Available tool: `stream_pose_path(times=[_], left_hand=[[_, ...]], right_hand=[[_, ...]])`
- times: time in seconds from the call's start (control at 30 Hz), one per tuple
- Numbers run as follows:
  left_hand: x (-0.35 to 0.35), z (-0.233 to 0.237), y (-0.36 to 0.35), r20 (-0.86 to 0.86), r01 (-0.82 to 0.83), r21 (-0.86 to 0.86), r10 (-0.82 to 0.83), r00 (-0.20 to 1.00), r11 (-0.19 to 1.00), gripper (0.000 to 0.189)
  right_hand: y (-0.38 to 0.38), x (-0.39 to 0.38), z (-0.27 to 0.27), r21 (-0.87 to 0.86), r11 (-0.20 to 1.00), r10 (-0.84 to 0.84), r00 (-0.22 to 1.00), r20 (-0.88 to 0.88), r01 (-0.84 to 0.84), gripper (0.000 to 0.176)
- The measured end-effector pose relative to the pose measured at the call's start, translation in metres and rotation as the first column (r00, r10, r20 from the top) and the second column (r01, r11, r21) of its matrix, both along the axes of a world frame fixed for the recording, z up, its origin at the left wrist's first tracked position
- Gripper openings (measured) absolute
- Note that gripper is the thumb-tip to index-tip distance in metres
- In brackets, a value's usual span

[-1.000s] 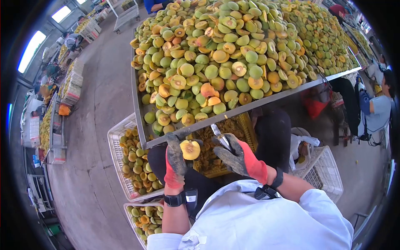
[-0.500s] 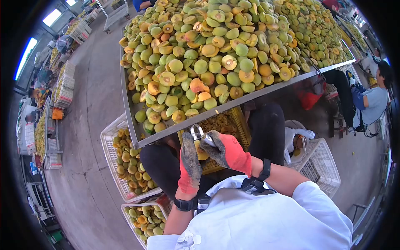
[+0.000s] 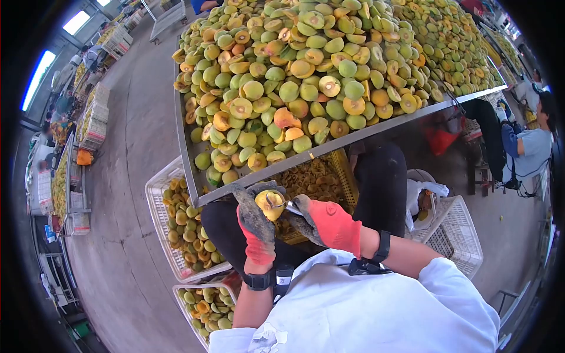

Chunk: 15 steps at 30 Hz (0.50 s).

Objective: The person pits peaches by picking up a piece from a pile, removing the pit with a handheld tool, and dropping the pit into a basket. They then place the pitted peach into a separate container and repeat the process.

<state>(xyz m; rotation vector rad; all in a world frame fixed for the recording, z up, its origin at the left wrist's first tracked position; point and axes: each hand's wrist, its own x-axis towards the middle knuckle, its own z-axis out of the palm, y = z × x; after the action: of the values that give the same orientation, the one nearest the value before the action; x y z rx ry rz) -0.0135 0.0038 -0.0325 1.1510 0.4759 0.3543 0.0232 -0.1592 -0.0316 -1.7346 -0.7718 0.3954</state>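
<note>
In a grey-and-red work glove, my left hand (image 3: 256, 222) grips a peach half (image 3: 269, 207) with its yellow cut face turned up. My right hand (image 3: 327, 222), gloved the same way, is closed on a metal pitting tool (image 3: 291, 207). The tool's thin curved end touches the cut face, and its handle is mostly hidden by the glove. Both hands are over my lap, just in front of the metal table (image 3: 259, 175). Heaped on that table are many green-yellow peach halves (image 3: 306, 91).
Beneath the table edge stands a yellow crate (image 3: 348, 187) with brown-yellow scraps. White crates (image 3: 154, 200) of peach halves are at my left. A white basket (image 3: 462, 226) and a bucket with a plastic bag (image 3: 425, 191) stand right. A person (image 3: 527, 150) sits far right.
The peach half has come up and turned its cut face into view in my left hand. The tool's looped end, raised before, now lies against the flesh.
</note>
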Motion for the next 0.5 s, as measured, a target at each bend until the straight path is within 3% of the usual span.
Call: stream_pose_path(times=[0.07, 0.1, 0.17, 0.23, 0.27, 0.3, 0.33, 0.37, 0.5], left_hand=[[0.0, 0.0, 0.0, -0.018, 0.024, 0.016, -0.023, 1.0, 1.0, 0.068], [0.0, -0.005, 0.001, -0.023, 0.016, -0.022, -0.017, 1.0, 1.0, 0.07], [-0.001, -0.008, 0.0, -0.028, 0.009, -0.061, -0.011, 1.0, 0.998, 0.072], [-0.001, -0.008, -0.002, -0.053, -0.025, -0.02, 0.024, 0.998, 0.999, 0.073], [0.0, -0.009, -0.004, -0.052, -0.022, -0.021, 0.021, 0.998, 1.0, 0.073], [0.001, -0.01, -0.007, 0.005, -0.061, 0.006, 0.06, 0.998, 0.998, 0.074], [0.001, -0.011, -0.01, 0.063, -0.102, 0.03, 0.1, 0.993, 0.994, 0.076], [0.002, -0.009, -0.012, 0.064, -0.102, 0.029, 0.1, 0.993, 0.994, 0.076], [0.0, -0.01, -0.015, 0.044, -0.157, 0.088, 0.154, 0.987, 0.984, 0.079]], right_hand=[[-0.001, 0.002, 0.002, -0.4, 0.914, 0.112, 0.989, 0.092, -0.066, 0.024], [-0.001, 0.0, 0.001, -0.4, 0.914, 0.114, 0.989, 0.091, -0.068, 0.024], [-0.002, -0.004, -0.004, -0.387, 0.922, 0.113, 0.961, 0.253, -0.006, 0.014], [-0.002, -0.006, -0.004, -0.405, 0.914, 0.127, 0.972, 0.197, -0.037, 0.014], [0.0, -0.005, -0.002, -0.421, 0.904, 0.139, 0.98, 0.141, -0.068, 0.025], [0.003, -0.006, 0.002, -0.423, 0.904, 0.138, 0.98, 0.141, -0.066, 0.025], [0.007, -0.007, 0.007, -0.391, 0.912, 0.018, 0.964, -0.266, -0.125, 0.032], [0.009, -0.007, 0.011, -0.337, 0.927, -0.091, 0.773, -0.627, -0.164, 0.041], [0.009, -0.016, -0.005, -0.338, 0.928, -0.092, 0.779, -0.62, -0.159, 0.054]])
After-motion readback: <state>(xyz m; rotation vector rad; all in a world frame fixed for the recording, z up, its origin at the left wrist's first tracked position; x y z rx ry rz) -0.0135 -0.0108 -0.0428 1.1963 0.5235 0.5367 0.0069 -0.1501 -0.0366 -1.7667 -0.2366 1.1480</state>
